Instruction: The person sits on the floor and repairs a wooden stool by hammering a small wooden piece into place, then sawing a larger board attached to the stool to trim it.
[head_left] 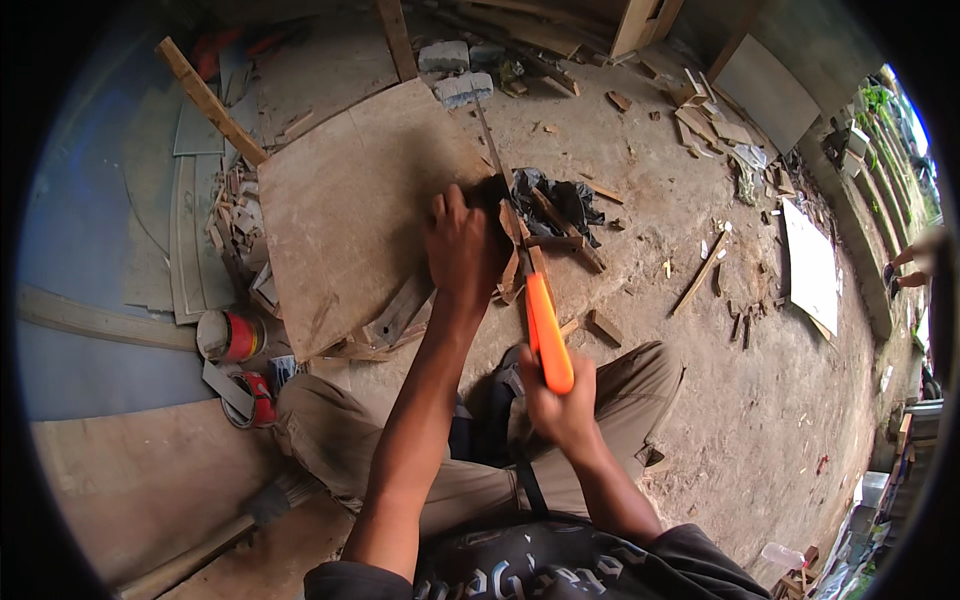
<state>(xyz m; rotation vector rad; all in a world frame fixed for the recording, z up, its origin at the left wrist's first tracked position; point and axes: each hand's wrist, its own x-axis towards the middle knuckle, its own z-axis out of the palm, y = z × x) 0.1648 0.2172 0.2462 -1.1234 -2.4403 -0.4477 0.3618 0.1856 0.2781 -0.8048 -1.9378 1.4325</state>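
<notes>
My right hand (562,405) is wrapped round the orange handle of a handsaw (548,335). Its narrow blade points away from me and runs along the right edge of a plywood board (350,190). On that board near the same edge lies my left hand (462,245), fingers bent and pressing on it; its thumb side is partly hidden in dark shadow. A ragged brown strip of wood (509,240) sits beside the blade, close to my left hand. Whether the teeth are in the wood I cannot tell.
Black plastic (560,200) and wood offcuts lie right of the saw. Concrete blocks (462,88) sit past the board. Two red cans (243,336) stand at the left. A white panel (810,265) and scraps lie at the right. Another person's arm (908,265) shows at the right rim.
</notes>
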